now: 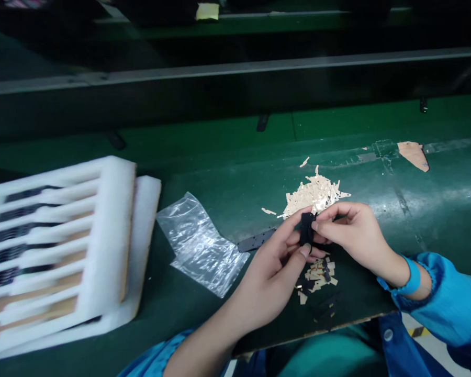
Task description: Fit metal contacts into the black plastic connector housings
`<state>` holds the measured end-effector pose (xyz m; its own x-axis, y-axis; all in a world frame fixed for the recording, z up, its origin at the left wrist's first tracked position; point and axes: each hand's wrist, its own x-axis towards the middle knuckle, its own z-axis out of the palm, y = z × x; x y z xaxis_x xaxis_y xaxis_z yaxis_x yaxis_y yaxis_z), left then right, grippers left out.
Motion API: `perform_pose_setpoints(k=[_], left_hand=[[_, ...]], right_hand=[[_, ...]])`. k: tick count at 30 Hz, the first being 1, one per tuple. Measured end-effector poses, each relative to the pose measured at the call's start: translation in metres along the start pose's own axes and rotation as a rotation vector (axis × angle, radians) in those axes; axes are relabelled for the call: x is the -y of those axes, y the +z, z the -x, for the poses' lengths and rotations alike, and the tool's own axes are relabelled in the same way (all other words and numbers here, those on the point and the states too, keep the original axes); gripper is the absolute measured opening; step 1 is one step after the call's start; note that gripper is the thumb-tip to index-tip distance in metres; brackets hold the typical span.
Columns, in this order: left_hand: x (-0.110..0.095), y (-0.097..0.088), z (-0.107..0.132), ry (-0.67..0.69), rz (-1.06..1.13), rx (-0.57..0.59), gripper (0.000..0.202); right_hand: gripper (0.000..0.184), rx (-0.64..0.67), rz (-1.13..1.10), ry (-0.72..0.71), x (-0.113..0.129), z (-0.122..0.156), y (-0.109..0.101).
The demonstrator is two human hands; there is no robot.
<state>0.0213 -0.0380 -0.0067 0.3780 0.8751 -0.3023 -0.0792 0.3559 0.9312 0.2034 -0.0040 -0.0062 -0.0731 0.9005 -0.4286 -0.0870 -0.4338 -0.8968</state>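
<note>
Between the fingers of my left hand [277, 267] is a small flat black part [306, 230], held upright. My right hand [355, 230] pinches at the part's right edge with thumb and forefinger; whether a smaller piece is between them is too small to tell. Just beyond my fingers lies a heap of pale, thin cut pieces [314, 193]. A smaller pile of pale and dark pieces [320, 275] sits below my hands, near the table's front edge. To the left of my left hand a dark strip with holes [256, 240] lies flat, partly hidden by the hand.
A crumpled clear plastic bag [204, 243] lies left of my hands. Farther left, white foam trays [115, 225] are stacked, with black parts in the top one's slots. A tan scrap [414, 155] lies at the right on the green table [220, 183]. A dark ledge crosses the back.
</note>
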Motion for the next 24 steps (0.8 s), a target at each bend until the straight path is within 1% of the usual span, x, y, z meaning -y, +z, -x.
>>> perform_pose_setpoints(k=[8, 11, 24], left_hand=[[-0.0023, 0.0013, 0.0009, -0.021, -0.040, -0.005, 0.055], [-0.0017, 0.0011, 0.0014, -0.009, -0.041, -0.003, 0.055], [-0.0036, -0.0002, 0.0025, -0.009, 0.030, 0.013, 0.054]], right_hand=[[0.006, 0.007, -0.011, -0.007, 0.0016, -0.0002, 0.0002], [0.005, 0.012, -0.023, 0.000, 0.0023, -0.0002, 0.0008], [0.005, 0.031, -0.027, -0.017, 0.0042, 0.0009, 0.0004]])
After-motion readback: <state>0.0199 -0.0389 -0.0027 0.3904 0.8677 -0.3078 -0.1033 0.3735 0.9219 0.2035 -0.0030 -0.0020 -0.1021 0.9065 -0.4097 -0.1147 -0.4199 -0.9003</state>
